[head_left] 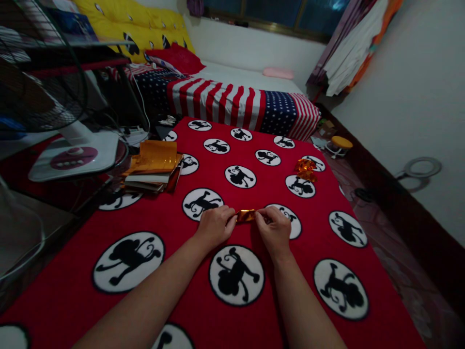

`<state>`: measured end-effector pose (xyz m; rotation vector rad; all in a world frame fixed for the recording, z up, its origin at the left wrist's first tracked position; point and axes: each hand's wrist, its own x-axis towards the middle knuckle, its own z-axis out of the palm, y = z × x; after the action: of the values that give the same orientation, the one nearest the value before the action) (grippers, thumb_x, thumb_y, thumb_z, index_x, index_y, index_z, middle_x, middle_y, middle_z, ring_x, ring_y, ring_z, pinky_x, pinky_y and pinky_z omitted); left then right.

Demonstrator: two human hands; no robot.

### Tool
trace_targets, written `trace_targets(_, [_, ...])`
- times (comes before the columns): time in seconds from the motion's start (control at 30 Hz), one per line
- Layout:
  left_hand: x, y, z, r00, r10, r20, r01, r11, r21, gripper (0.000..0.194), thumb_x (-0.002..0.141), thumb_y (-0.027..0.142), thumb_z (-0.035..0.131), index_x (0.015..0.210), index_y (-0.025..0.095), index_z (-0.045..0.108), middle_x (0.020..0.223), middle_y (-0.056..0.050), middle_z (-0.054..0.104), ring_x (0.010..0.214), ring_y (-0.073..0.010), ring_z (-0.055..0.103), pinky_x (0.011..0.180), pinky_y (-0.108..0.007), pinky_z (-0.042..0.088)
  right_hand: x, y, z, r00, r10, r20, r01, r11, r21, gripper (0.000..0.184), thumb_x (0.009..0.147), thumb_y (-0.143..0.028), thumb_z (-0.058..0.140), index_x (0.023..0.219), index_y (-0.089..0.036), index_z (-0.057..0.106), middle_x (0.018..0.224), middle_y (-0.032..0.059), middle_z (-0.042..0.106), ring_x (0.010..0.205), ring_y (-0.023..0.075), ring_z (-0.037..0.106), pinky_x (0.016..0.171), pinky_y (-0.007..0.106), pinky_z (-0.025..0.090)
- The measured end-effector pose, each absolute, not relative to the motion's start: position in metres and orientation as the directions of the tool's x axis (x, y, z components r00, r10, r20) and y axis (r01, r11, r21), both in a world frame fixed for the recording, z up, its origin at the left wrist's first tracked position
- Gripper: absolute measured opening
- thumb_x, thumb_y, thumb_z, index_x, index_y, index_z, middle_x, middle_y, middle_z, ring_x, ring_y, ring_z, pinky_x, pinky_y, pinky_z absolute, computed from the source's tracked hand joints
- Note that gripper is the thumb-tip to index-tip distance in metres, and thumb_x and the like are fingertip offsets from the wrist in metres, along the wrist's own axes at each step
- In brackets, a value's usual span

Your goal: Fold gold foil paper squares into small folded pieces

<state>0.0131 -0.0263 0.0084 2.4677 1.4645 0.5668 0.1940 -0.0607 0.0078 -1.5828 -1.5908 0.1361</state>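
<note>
A narrow folded strip of shiny gold foil paper stretches between my two hands, just over the red cloth with black monkey prints. My left hand pinches its left end between thumb and fingers. At the other end, the fingers of my right hand are closed on the strip. Farther left lies a stack of gold foil sheets and paper. Some folded gold foil pieces rest in a small heap at the far right of the cloth.
To the left stand a fan with a white base and a dark table. Behind the cloth is a bed with a striped and starred cover. On the floor at right are a yellow-topped stool and a ring-shaped lamp.
</note>
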Motion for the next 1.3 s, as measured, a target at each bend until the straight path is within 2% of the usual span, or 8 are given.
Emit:
trace_targets(0.33, [0.012, -0.025, 0.009, 0.3, 0.917, 0.263, 0.83, -0.387, 0.401, 0.022, 0.091, 0.03, 0.046, 0.085, 0.021, 0.066, 0.085, -0.005, 0.068, 0.08, -0.019, 0.063, 0.066, -0.029, 0.038, 0.183, -0.066, 0.008, 0.01, 0.871, 0.492, 0.762, 0.312, -0.567, 0.014, 0.084, -0.022, 0.057, 0.07, -0.02, 0.06, 0.07, 0.0001, 0.057, 0.061, 0.0124, 0.052, 0.059, 0.025, 0.037])
trace_targets(0.5, [0.013, -0.026, 0.009, 0.393, 0.892, 0.223, 0.793, -0.452, 0.408, 0.022, 0.09, 0.03, 0.046, 0.083, 0.021, 0.066, 0.084, -0.004, 0.069, 0.08, -0.0189, 0.063, 0.067, -0.029, 0.039, 0.184, -0.065, 0.007, 0.148, 0.857, 0.493, 0.739, 0.235, -0.631, 0.015, 0.082, -0.019, 0.056, 0.067, -0.02, 0.056, 0.067, -0.0005, 0.054, 0.061, 0.0132, 0.051, 0.06, 0.026, 0.038])
trace_targets(0.67, [0.014, -0.026, 0.011, 0.328, 0.924, 0.199, 0.828, -0.382, 0.411, 0.022, 0.09, 0.03, 0.047, 0.084, 0.022, 0.067, 0.086, -0.005, 0.07, 0.079, -0.0192, 0.063, 0.066, -0.029, 0.037, 0.183, -0.066, 0.007, 0.024, 0.887, 0.461, 0.663, 0.331, -0.671, 0.015, 0.08, -0.02, 0.057, 0.065, -0.021, 0.055, 0.064, -0.0015, 0.054, 0.058, 0.0125, 0.049, 0.056, 0.025, 0.037])
trace_targets(0.9, [0.011, -0.024, 0.02, 0.3, 0.938, 0.175, 0.759, -0.346, 0.553, 0.04, 0.095, 0.047, 0.038, 0.086, 0.022, 0.067, 0.084, -0.004, 0.07, 0.077, -0.0166, 0.062, 0.064, -0.026, 0.035, 0.206, -0.052, 0.0, 0.354, 0.834, 0.423, 0.626, 0.125, -0.77, 0.015, 0.081, -0.028, 0.06, 0.071, -0.019, 0.065, 0.066, 0.0006, 0.063, 0.059, 0.0142, 0.055, 0.058, 0.026, 0.043])
trace_targets(1.0, [0.008, -0.021, 0.02, 0.282, 0.945, 0.167, 0.725, -0.324, 0.607, 0.041, 0.096, 0.048, 0.036, 0.087, 0.022, 0.067, 0.084, -0.003, 0.071, 0.078, -0.0164, 0.063, 0.065, -0.026, 0.034, 0.244, -0.033, 0.001, 0.472, 0.764, 0.439, 0.617, 0.069, -0.784, 0.02, 0.081, -0.036, 0.062, 0.081, -0.018, 0.07, 0.071, 0.0033, 0.069, 0.06, 0.0156, 0.059, 0.059, 0.026, 0.045])
trace_targets(1.07, [0.008, -0.018, 0.018, 0.247, 0.956, 0.161, 0.734, -0.293, 0.613, 0.043, 0.096, 0.047, 0.036, 0.082, 0.021, 0.067, 0.081, -0.004, 0.071, 0.075, -0.0163, 0.063, 0.064, -0.026, 0.034, 0.279, -0.016, 0.004, 0.538, 0.692, 0.482, 0.662, 0.008, -0.75, 0.025, 0.081, -0.038, 0.06, 0.085, -0.017, 0.072, 0.075, 0.0055, 0.071, 0.064, 0.017, 0.062, 0.062, 0.027, 0.046])
trace_targets(1.17, [0.008, -0.016, 0.013, 0.209, 0.968, 0.137, 0.742, -0.248, 0.623, 0.047, 0.096, 0.047, 0.034, 0.075, 0.021, 0.067, 0.073, -0.004, 0.069, 0.07, -0.0161, 0.062, 0.063, -0.026, 0.034, 0.332, 0.008, 0.006, 0.619, 0.596, 0.511, 0.721, -0.175, -0.671, 0.027, 0.078, -0.038, 0.059, 0.082, -0.015, 0.074, 0.073, 0.0081, 0.072, 0.066, 0.02, 0.065, 0.065, 0.029, 0.046])
trace_targets(1.3, [0.011, -0.015, 0.011, 0.176, 0.976, 0.132, 0.754, -0.219, 0.62, 0.047, 0.095, 0.047, 0.036, 0.074, 0.021, 0.068, 0.075, -0.005, 0.07, 0.073, -0.0172, 0.063, 0.062, -0.025, 0.034, 0.378, 0.03, 0.001, 0.656, 0.541, 0.526, 0.724, -0.256, -0.641, 0.029, 0.074, -0.036, 0.058, 0.08, -0.014, 0.075, 0.073, 0.0124, 0.073, 0.068, 0.0246, 0.065, 0.067, 0.033, 0.045])
